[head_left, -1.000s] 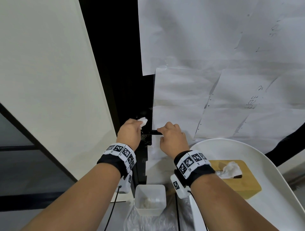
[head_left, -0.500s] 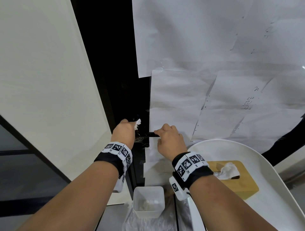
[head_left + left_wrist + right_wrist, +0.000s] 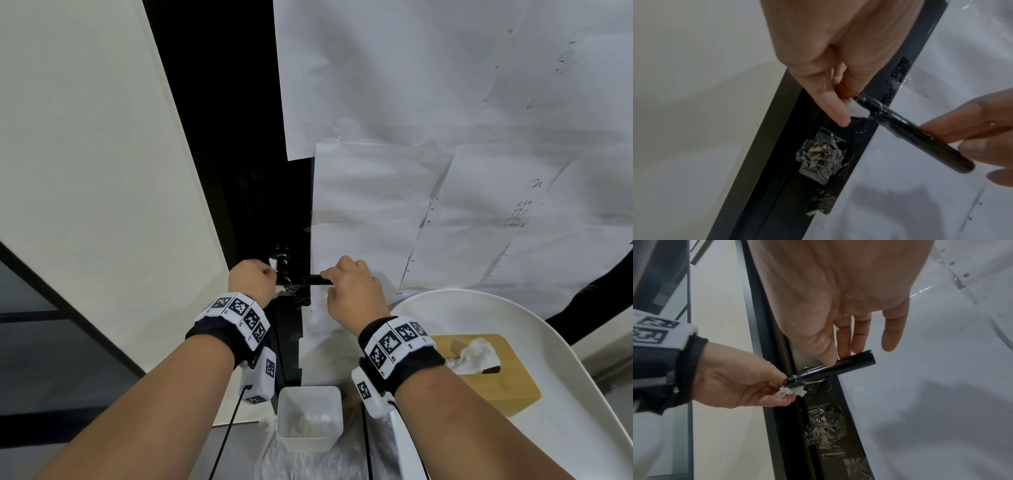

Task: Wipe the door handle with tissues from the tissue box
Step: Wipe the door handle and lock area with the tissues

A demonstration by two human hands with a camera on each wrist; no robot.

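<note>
1. Door handle, the slim black cylindrical lever (image 3: 914, 134): it juts out from the dark metal door frame (image 3: 764, 146), roughly level, with paper sheets (image 3: 376, 192) taped on the door panel beside it.
2. My left hand (image 3: 251, 282) has its fingers curled tight round a small crumpled white tissue wad (image 3: 792, 390), pinching it against the frame end of the lever, underneath, where the lever meets its mount.
3. My right hand (image 3: 352, 291) steadies the free end: thumb and forefinger pinch the lever, the other fingers hang loose and straight.
4. Step in hand, as I read it: wiping, right at the root of the lever. White smears show along the lever's near half, so I judge the job is under way but not finished.
5. The next move calls for dragging the wad outward along the lever toward my right fingers, which must shift or let go to clear the way.
6. The wooden tissue box (image 3: 479, 373), a tissue poking from its slot, sits on the white round table (image 3: 565, 428) at my right if the wad gives out; a white square bin (image 3: 310, 418) with used tissues stands below.
</note>
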